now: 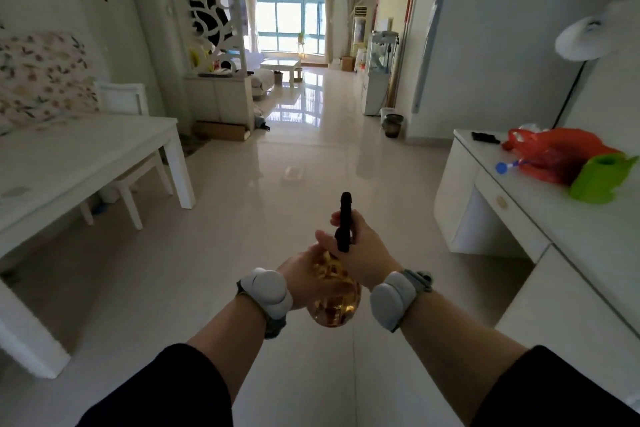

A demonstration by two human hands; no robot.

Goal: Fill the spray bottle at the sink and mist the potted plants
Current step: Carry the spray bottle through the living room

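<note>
Spray bottle (336, 298): your left hand (298, 270) cups its body, your right hand (363, 250) grips its head. The joint is hidden and maybe loose; then the body could fall.

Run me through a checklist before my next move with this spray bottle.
1. Grip: left hand holds the amber spray bottle, right hand grips its black spray head: ok.
2. Head screwed tight: cannot tell, the hands hide where it joins.
3. Water level: cannot tell through the amber body.
4. A sink in view: not ok, none visible.
5. A potted plant in view: ok, one on a stand by the far window.
6. The tiled floor ahead, free down the middle: ok.
</note>
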